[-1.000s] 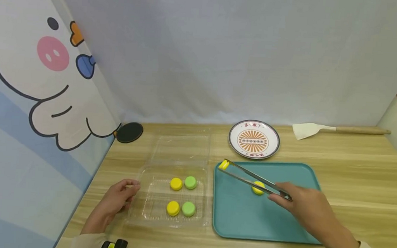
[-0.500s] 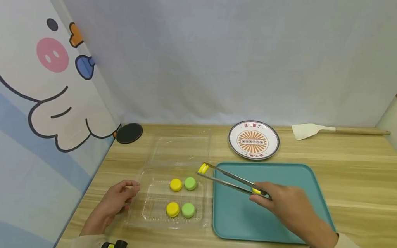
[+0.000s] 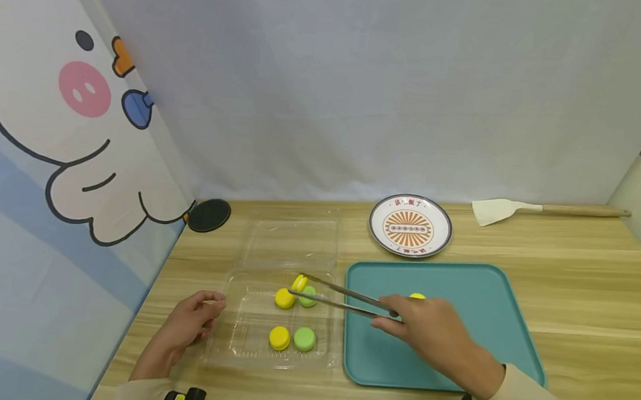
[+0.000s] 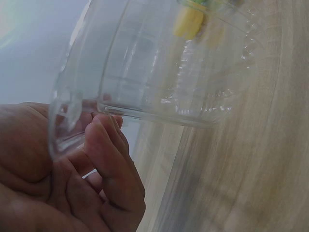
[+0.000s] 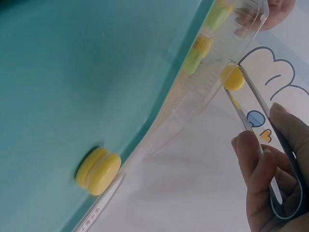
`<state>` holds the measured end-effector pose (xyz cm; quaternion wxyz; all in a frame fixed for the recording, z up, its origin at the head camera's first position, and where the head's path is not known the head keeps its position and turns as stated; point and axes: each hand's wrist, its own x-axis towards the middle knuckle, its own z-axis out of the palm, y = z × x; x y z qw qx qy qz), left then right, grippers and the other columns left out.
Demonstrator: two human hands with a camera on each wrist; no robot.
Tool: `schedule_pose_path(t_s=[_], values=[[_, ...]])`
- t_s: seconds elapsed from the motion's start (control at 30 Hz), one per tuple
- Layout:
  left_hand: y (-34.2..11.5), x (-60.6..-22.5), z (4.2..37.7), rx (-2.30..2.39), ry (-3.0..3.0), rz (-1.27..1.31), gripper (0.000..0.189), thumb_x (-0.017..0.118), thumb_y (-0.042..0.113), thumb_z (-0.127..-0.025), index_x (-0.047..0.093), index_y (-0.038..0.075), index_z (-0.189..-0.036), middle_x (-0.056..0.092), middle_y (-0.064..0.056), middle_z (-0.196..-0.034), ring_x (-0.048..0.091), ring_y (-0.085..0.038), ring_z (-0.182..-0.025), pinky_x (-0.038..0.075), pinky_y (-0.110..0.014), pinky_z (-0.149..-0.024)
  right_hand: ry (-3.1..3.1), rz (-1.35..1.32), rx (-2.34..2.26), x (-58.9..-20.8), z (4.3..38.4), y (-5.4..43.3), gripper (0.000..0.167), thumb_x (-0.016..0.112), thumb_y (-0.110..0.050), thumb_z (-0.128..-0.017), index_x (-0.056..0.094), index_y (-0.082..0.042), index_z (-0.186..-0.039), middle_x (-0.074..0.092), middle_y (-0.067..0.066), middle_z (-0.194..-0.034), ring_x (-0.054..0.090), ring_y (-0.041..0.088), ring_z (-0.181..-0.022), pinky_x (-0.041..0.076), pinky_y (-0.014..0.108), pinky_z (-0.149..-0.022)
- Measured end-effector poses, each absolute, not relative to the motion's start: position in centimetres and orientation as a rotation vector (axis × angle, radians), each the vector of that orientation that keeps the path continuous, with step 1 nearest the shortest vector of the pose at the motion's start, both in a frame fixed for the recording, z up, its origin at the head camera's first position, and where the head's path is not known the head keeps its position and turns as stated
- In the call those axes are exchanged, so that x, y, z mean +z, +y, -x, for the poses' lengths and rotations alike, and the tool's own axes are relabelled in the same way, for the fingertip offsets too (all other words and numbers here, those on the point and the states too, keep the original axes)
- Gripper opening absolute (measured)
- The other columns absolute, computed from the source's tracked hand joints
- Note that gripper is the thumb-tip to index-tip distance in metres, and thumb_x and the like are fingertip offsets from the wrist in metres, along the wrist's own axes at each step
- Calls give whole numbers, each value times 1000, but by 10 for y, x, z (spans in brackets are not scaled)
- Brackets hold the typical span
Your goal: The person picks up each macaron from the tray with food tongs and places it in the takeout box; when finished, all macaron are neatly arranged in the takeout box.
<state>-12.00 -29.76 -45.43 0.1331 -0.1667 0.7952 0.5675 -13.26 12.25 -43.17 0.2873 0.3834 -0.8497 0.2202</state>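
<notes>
My right hand (image 3: 428, 334) grips metal tongs (image 3: 358, 296), whose tips pinch a yellow macaron (image 3: 299, 282). That macaron is on edge, over the clear plastic container (image 3: 249, 345), close to a yellow macaron (image 3: 284, 298) and a green macaron (image 3: 308, 297) in its back row. Nearer the front of the container sit another yellow macaron (image 3: 279, 338) and a green one (image 3: 304, 339). My left hand (image 3: 189, 318) pinches the container's left rim (image 4: 72, 111) between thumb and fingers. Partly hidden behind my right hand, one more yellow macaron (image 5: 99, 170) lies on the teal tray (image 3: 376, 355).
The container's lid (image 3: 294, 242) lies folded back behind it. A patterned plate (image 3: 409, 248) stands behind the tray, and a white spatula (image 3: 497, 211) with a wooden handle lies at the back right. A black disc (image 3: 209, 215) is at the back left corner.
My right hand has moved left with the tongs, carrying the pinched yellow macaron from above the tray's back left corner to over the container. The left hand has stayed at the rim.
</notes>
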Motion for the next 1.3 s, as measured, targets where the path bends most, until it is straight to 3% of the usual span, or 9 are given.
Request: schedule_pose_path(t_s=[0.13, 0.27, 0.37, 0.5, 0.7, 1.3], values=[[-298, -455, 121, 1648, 2304, 486, 35, 58, 24, -104, 54, 1, -130, 50, -3, -80, 44, -12, -61, 41, -26, -55, -2271, -1038, 589, -433, 134, 117, 62, 34, -62, -100, 71, -12, -93, 64, -10, -68, 55, 4, -50, 40, 24, -40], [-298, -456, 122, 1646, 2308, 483, 35, 58, 24, -104, 54, 1, -130, 50, -3, -81, 44, -12, -62, 42, -26, -56, -2285, -1073, 585, -433, 136, 112, 46, 54, -55, -98, 71, -12, -93, 63, -10, -66, 53, 1, -50, 39, 23, -41], [-297, -456, 123, 1645, 2310, 486, 34, 58, 23, -104, 54, 1, -130, 50, -3, -82, 44, -12, -63, 42, -26, -57, -2323, -1102, 605, -430, 137, 108, 31, 74, -42, -89, 71, -11, -94, 62, -11, -66, 51, -1, -50, 39, 22, -42], [-297, -456, 123, 1644, 2311, 490, 34, 58, 24, -105, 54, 1, -130, 50, -3, -84, 45, -11, -64, 43, -26, -57, -2366, -1117, 620, -429, 138, 101, 28, 83, -31, -80, 72, -10, -95, 64, -9, -68, 55, 0, -52, 41, 23, -43], [-299, -457, 123, 1634, 2310, 492, 35, 58, 25, -104, 54, 2, -130, 51, -4, -84, 46, -12, -65, 43, -26, -58, -2398, -1154, 622, -429, 141, 89, 28, 85, -28, -80, 74, -9, -96, 69, -4, -74, 62, 4, -57, 46, 23, -46], [-299, -458, 122, 1665, 2274, 505, 32, 61, 24, -103, 55, 2, -127, 49, -3, -83, 46, -12, -63, 43, -26, -56, -2519, -1206, 474, -429, 152, 48, 26, 79, -35, -87, 67, -12, -87, 62, -5, -65, 52, 9, -49, 42, 29, -42]])
